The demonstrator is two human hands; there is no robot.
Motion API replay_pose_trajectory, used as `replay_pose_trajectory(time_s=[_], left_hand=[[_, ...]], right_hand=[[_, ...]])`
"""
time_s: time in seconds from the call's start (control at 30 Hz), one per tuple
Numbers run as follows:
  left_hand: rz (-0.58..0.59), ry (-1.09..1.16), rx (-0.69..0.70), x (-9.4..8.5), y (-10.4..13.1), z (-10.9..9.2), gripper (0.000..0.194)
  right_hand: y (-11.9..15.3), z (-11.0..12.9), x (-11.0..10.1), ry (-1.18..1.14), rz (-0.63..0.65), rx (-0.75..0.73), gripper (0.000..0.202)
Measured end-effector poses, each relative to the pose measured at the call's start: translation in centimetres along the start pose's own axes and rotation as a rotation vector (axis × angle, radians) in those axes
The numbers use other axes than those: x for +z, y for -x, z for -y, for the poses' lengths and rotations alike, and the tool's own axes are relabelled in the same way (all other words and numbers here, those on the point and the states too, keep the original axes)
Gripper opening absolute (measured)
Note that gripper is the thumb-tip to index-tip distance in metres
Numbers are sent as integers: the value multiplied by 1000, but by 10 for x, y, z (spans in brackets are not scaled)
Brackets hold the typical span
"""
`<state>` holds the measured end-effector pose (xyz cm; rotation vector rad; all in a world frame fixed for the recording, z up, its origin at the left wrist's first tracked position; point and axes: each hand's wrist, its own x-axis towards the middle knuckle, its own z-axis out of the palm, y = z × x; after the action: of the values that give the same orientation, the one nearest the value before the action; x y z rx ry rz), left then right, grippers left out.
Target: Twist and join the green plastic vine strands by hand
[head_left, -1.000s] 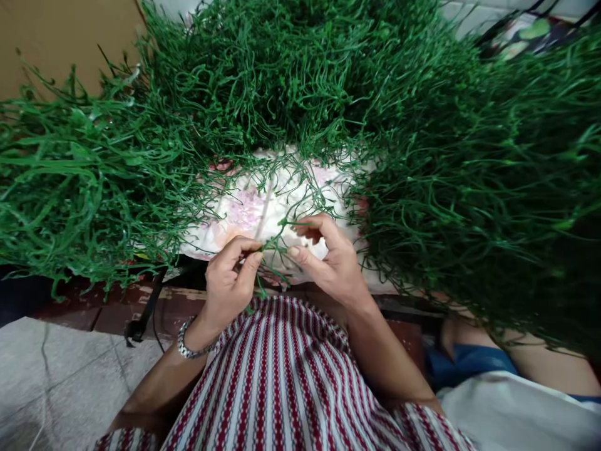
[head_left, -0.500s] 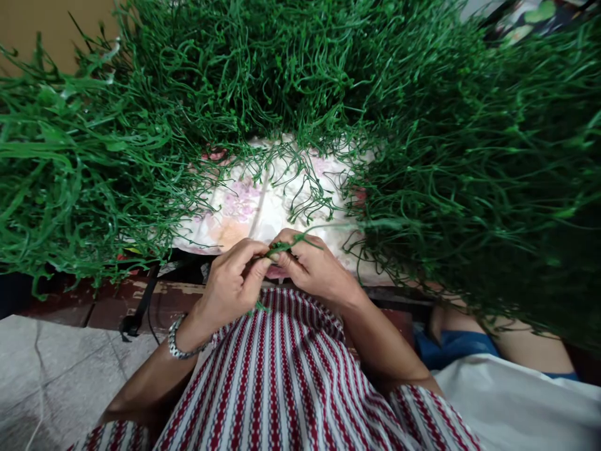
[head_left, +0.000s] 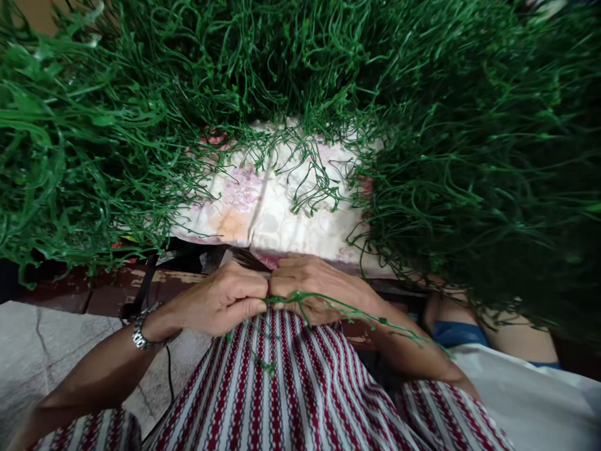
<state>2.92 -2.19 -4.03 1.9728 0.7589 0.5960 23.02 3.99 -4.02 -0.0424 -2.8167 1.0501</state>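
Observation:
Close in front of my lap, my left hand (head_left: 230,297) and my right hand (head_left: 312,285) meet, fingers closed. Between them they pinch a thin, branched green artificial flower stem (head_left: 347,307), which trails over my right wrist toward the forearm. Some of its offshoots dangle below my fingers, against the striped cloth (head_left: 291,382). How my right fingertips grip it is partly hidden. Beyond my hands lies a table covering (head_left: 300,232) with a floral pattern, and a few loose stems (head_left: 317,188) rest on it.
Large heaps of similar green stems (head_left: 446,169) surround the covering on the right, at the back and on the left. A worn brown wooden edge (head_left: 113,291) runs along the near side. At the right, another person's leg (head_left: 521,332) shows beside a pale sheet (head_left: 530,401).
Both hands have come down and nearer to my body, with the wrists farther apart. The held stem now extends to the right across my wrist, and offshoots hang lower.

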Motion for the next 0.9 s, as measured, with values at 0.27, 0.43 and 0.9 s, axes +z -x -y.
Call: replay_pose_trajectory(time_s=[0.27,0.43,0.9], left_hand=[[41,128,-45,0,5,-1,30],[15,166,-109,-12,21,0,34],[-671,302,-476,14,-12,21,31]], right_hand=[[3,-5,5,-101,67,23,23],[25,-9,-8,-86,-52,125,27],[-7,-13,10,-500,-463,493,34]])
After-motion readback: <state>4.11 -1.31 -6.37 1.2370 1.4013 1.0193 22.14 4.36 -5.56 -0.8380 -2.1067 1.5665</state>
